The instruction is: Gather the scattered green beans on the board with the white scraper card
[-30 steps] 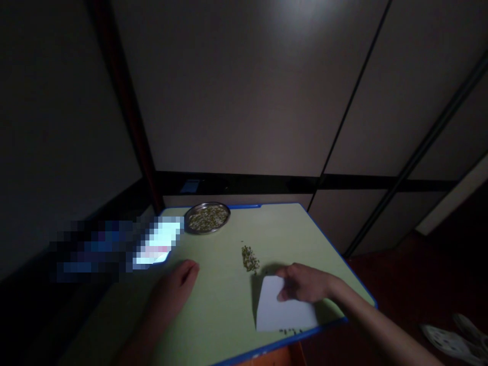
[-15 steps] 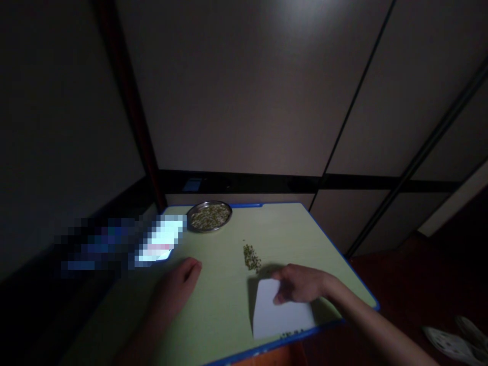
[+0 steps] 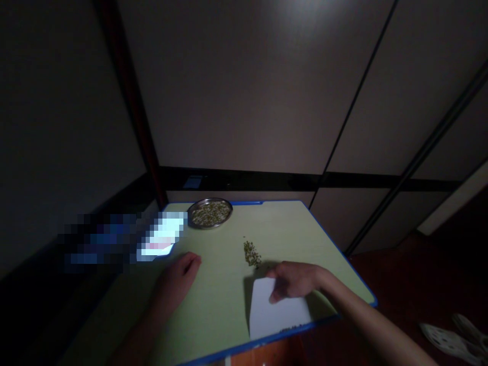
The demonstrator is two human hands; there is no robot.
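Observation:
My right hand point(image 3: 293, 280) grips a stiff white card point(image 3: 277, 316) with the thumb on its upper face. The card slants over the near edge of a light green table point(image 3: 213, 295). Some dark grains show along the card's lower edge. Just beyond the card lies a small scattered pile of green grains point(image 3: 251, 253). My left hand point(image 3: 186, 268) rests on the table to the left, its fingers curled closed, and nothing shows in it. A round metal tray point(image 3: 210, 213) at the far left of the table holds more grains spread over its bottom.
A bright, pixelated screen-like patch point(image 3: 163, 235) is at the table's left edge. Behind the table stands a panelled wall or cabinet point(image 3: 236, 101) with a dark band. White clogs point(image 3: 450, 341) lie on the dark red floor at right. Something orange-brown point(image 3: 267, 356) shows below the near edge.
My right hand and the white card have shifted slightly left. Fewer grains show at the card's lower edge. My left hand, the pile and the tray stay in place.

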